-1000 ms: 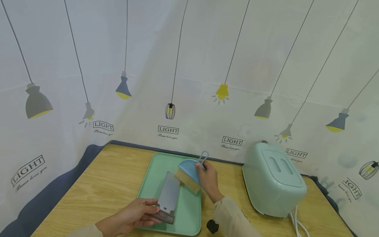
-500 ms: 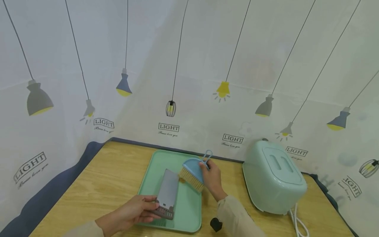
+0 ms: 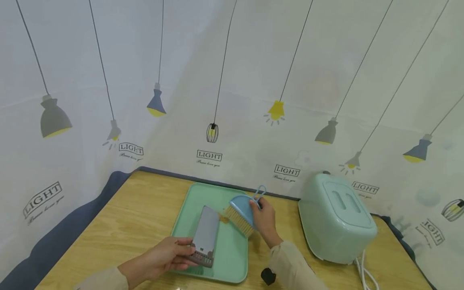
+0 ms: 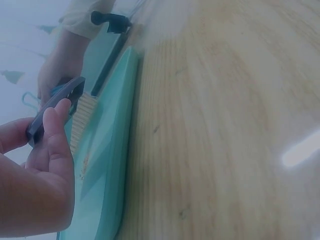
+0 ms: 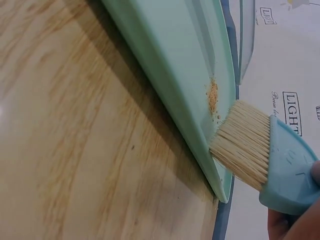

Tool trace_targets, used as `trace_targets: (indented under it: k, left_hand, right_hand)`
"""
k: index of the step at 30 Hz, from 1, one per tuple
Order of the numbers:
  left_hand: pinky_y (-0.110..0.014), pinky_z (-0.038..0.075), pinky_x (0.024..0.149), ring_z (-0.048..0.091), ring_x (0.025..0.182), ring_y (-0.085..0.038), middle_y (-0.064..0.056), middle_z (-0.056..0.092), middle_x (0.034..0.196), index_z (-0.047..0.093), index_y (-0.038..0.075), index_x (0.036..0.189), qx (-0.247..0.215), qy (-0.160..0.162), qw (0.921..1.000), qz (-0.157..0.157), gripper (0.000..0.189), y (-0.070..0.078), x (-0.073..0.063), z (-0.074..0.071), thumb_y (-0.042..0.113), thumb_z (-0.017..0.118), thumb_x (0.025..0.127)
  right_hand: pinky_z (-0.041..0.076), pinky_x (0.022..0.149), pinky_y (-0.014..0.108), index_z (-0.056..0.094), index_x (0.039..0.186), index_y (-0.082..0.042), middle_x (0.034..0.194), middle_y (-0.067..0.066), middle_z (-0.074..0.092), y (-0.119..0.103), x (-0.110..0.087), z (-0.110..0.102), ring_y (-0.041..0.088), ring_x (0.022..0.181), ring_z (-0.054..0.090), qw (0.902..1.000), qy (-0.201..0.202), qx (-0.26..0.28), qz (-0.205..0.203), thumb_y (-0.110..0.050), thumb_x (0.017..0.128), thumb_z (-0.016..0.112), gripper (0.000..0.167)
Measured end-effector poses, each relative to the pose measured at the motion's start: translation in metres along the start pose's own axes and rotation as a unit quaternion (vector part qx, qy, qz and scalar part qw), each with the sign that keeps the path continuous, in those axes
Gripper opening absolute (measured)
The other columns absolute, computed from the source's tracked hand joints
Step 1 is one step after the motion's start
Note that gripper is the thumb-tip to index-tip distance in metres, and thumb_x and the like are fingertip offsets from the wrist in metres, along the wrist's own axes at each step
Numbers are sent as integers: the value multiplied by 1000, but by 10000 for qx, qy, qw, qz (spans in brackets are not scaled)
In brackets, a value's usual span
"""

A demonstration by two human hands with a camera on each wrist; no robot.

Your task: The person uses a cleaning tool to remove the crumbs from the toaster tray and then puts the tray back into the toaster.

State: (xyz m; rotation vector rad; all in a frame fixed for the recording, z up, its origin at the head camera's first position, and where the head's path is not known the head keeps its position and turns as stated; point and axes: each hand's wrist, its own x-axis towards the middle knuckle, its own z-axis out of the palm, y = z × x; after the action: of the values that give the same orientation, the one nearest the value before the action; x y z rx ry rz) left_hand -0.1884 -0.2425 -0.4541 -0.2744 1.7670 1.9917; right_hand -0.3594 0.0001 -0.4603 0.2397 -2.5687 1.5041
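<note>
My left hand [image 3: 163, 255] pinches the slotted end of a flat grey metal crumb tray [image 3: 206, 231], tilted over a mint-green serving tray [image 3: 232, 262]. My right hand [image 3: 266, 219] grips a small blue hand brush [image 3: 243, 207] with pale bristles and a loop at its end. Its bristles [image 5: 242, 142] hang over the green tray's edge in the right wrist view; whether they touch it I cannot tell. Orange-brown crumbs [image 5: 213, 97] lie in a small heap on the green tray, between the brush and the crumb tray. In the left wrist view the crumb tray [image 4: 57, 107] appears nearly edge-on.
A mint-green toaster [image 3: 337, 219] with two slot shapes on top stands on the right, its white cord [image 3: 364, 274] trailing at the front. Wood-grain tabletop [image 3: 119, 225] surrounds the green tray. A printed curtain [image 3: 246, 133] hangs behind the table. A black object [image 3: 268, 276] sits by the right sleeve.
The brush has moved right, away from the crumb tray, so the crumbs now show between them. The left hand keeps its grip with little movement. The head view has shifted slightly.
</note>
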Motion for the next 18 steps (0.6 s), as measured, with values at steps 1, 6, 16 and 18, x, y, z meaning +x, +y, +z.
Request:
trace_targets:
  k: [1, 6, 16, 18]
  left_hand:
    - [-19, 57, 67, 69, 71, -5, -3, 73, 87, 19, -17, 145, -2, 6, 10000, -11, 69, 0, 0, 0, 14, 57, 96]
    - [-18, 57, 67, 69, 72, -5, -2, 74, 87, 18, -17, 145, -6, -45, 10000, 60, 71, -3, 1, -1, 15, 58, 96]
    - [-19, 57, 67, 70, 72, -6, -4, 73, 88, 19, -16, 146, -26, -50, 10000, -28, 70, -3, 4, 1, 14, 58, 96]
    - [-19, 57, 68, 69, 72, -6, -4, 73, 88, 20, -15, 146, -18, -30, 10000, -48, 70, -2, 4, 2, 14, 58, 96]
  right_hand:
    - [50, 98, 50, 64, 113, 5, 114, 24, 67, 0, 0, 0, 37, 113, 62, 10000, 9, 12, 13, -16, 95, 60, 28]
    - [50, 97, 49, 63, 115, 6, 115, 24, 67, -1, -2, -1, 35, 113, 62, 9997, -15, 170, 180, -17, 96, 58, 29]
    - [58, 78, 32, 60, 119, 8, 108, 21, 67, -9, -23, -1, 15, 87, 65, 9854, -599, 1206, 1038, -24, 97, 58, 38]
    - [58, 78, 32, 60, 119, 9, 108, 21, 67, -14, -28, 0, 14, 87, 65, 9839, -717, 1262, 1040, -25, 97, 59, 40]
